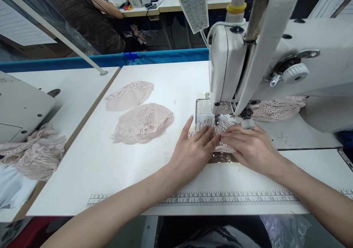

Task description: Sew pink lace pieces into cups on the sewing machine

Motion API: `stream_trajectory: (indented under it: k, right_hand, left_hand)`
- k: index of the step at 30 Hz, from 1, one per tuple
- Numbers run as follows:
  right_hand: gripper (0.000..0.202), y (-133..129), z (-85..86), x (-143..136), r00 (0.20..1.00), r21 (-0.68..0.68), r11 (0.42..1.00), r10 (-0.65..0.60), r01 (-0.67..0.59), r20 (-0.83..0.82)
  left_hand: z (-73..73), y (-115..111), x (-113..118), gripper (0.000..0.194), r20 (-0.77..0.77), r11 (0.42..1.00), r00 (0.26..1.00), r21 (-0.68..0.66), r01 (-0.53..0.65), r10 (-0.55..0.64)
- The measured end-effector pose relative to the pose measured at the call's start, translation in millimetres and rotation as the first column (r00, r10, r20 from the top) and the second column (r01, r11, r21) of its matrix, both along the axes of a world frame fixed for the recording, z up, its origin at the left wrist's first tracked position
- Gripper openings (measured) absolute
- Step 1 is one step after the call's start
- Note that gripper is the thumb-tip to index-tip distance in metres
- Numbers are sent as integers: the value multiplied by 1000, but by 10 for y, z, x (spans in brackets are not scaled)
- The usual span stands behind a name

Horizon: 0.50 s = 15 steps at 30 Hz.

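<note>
A pale pink lace piece lies under the presser foot of a white sewing machine. My left hand rests on the lace's left part, fingers laid out flat and thumb spread away. On the other side, my right hand has its fingers together at the lace's right edge, close beside the foot; its grip is partly hidden. Left of my hands, a scalloped lace cup and a smoother lace piece lie apart on the white table.
More lace lies behind the needle, under the machine arm. At far left, a lace bundle sits beside another machine. A printed ruler runs along the front edge. Beyond the blue cloth edge, a person is seated.
</note>
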State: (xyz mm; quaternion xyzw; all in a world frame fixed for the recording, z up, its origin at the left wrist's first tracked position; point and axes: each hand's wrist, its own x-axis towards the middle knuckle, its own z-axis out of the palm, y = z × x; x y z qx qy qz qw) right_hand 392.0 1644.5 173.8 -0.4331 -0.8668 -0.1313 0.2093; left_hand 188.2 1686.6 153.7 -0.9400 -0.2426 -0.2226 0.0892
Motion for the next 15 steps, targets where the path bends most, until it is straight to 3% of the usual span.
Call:
stream_trajectory:
  k: [5,11,15]
  right_hand:
    - [30,43,-8,-3,999,87,996,-38,36,24]
    - [29,132,-54,29,995,57,995,-80,76,66]
    - [29,157,-66,30,990,106,991,-97,86,98]
  left_hand:
    - [3,82,22,32,-1,1000,1000,1,-17,17]
    - [13,166,43,33,-4,999,999,-11,-35,35]
    - [-5,200,42,33,3,999,999,-13,-40,40]
